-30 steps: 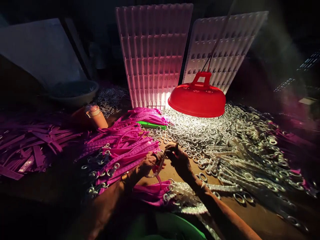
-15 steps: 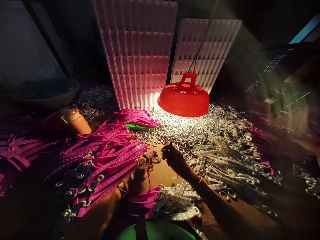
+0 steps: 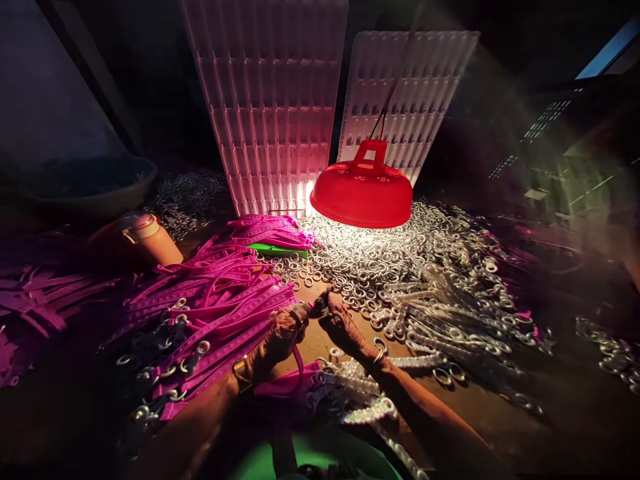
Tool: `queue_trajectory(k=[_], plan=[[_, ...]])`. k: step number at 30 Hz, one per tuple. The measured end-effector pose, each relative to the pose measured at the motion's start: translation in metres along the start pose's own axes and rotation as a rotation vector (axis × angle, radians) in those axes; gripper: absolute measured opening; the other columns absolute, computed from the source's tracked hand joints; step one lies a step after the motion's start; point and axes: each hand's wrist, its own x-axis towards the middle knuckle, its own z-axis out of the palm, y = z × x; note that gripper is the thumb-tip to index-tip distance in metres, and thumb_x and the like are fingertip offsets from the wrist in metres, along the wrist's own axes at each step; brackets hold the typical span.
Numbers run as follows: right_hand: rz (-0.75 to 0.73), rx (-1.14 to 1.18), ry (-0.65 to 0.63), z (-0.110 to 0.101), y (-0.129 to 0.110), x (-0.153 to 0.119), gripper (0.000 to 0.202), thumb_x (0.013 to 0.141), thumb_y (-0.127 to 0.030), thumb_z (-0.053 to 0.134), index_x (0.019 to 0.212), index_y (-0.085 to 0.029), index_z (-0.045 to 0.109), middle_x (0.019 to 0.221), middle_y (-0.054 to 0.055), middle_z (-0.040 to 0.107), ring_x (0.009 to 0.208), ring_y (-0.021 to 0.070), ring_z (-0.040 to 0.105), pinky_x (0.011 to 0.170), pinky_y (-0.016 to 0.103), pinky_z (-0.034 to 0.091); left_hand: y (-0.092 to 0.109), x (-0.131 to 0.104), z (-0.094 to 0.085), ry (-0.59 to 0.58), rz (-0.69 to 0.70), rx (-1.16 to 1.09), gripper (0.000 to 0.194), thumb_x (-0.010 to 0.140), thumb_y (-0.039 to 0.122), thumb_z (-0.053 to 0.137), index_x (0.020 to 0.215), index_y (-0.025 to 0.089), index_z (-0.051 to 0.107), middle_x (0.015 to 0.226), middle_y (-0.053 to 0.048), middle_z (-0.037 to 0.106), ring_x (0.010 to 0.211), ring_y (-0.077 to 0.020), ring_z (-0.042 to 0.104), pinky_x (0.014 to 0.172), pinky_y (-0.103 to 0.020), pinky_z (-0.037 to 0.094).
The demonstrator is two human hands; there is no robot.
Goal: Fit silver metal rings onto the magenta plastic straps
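Note:
My left hand (image 3: pixel 290 325) is closed around a pink strap (image 3: pixel 299 360), whose tail hangs below the fist and whose tip pokes out toward the other hand. At that tip my right hand (image 3: pixel 336 315) is pinched shut, its fingertips dark, possibly covered. Whatever lies between those fingertips is hidden. To the left of my left hand lies a heap of pink studded straps (image 3: pixel 215 313). Beyond my right hand spreads a large pile of silvery rings (image 3: pixel 360 267). Pale beaded strips with rings (image 3: pixel 430 313) lie right of it, and more pale strips (image 3: pixel 360 393) sit close to my body.
A red lamp shade (image 3: pixel 361 193) hangs low over the rings. Two ribbed white panels (image 3: pixel 270 113) stand behind. At the left are an orange bottle (image 3: pixel 153 239) and a wide basin (image 3: pixel 90 190). A green piece (image 3: pixel 277 251) lies under straps; something green (image 3: pixel 320 457) is near my lap.
My right hand has moved left and now meets the strap's tip at my left hand. The view has shifted slightly. My left hand still grips the pink strap.

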Motion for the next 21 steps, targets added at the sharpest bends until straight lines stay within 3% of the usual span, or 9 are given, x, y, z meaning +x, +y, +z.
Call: queue_trajectory(k=[5,9,12,15,18,21], plan=[[0.08,0.103,-0.081,0.001,-0.007,0.001,0.026,0.088,-0.039,0.04,0.072,-0.02,0.047,0.058,-0.002,0.043,0.052,0.0114,0.037,0.046,0.023,0.035,0.008,-0.008,0.0,0.014,-0.023,0.106,0.032,0.063,0.044,0.066,0.067,0.017,0.048,0.05,0.007,0.031,0.041,-0.0043,0.023,0.04,-0.022,0.012],[0.03,0.091,-0.099,-0.003,-0.021,0.008,0.032,0.09,-0.042,0.036,0.071,-0.018,0.046,0.06,-0.001,0.047,0.052,0.0102,0.041,0.047,0.023,0.036,0.024,-0.012,-0.003,0.078,-0.078,0.144,0.03,0.063,0.044,0.061,0.064,0.015,0.054,0.046,0.003,0.043,0.035,-0.0051,0.029,0.037,-0.022,0.017],[0.037,0.075,-0.259,-0.012,-0.043,0.006,0.031,0.093,-0.041,0.034,0.087,-0.017,0.053,0.064,0.0,0.055,0.048,0.0089,0.047,0.046,0.021,0.036,0.043,-0.017,-0.01,0.041,-0.134,0.142,0.03,0.063,0.044,0.062,0.06,0.015,0.053,0.042,0.004,0.042,0.033,-0.0044,0.027,0.036,-0.022,0.016],[0.017,-0.033,-0.33,-0.018,-0.064,-0.009,0.024,0.089,-0.033,0.046,0.107,-0.017,0.049,0.068,0.0,0.06,0.048,0.0092,0.048,0.044,0.02,0.031,0.062,-0.029,-0.017,-0.034,-0.178,0.2,0.032,0.063,0.045,0.065,0.059,0.015,0.053,0.039,0.008,0.033,0.033,-0.0031,0.021,0.037,-0.022,0.011],[-0.038,-0.109,-0.32,-0.016,-0.074,-0.035,0.024,0.085,-0.025,0.053,0.107,-0.017,0.047,0.072,0.002,0.062,0.048,0.0087,0.044,0.044,0.021,0.026,0.072,-0.045,-0.018,-0.145,-0.182,0.298,0.03,0.068,0.042,0.065,0.063,0.012,0.061,0.041,0.007,0.035,0.035,-0.0029,0.022,0.038,-0.023,0.01],[-0.039,-0.108,-0.295,-0.011,-0.072,-0.064,0.018,0.087,-0.026,0.054,0.103,-0.019,0.05,0.072,0.003,0.061,0.051,0.0104,0.047,0.045,0.022,0.027,0.067,-0.059,-0.016,-0.222,-0.223,0.304,0.027,0.068,0.038,0.065,0.061,0.012,0.064,0.043,0.006,0.037,0.038,-0.0036,0.025,0.039,-0.022,0.012]])
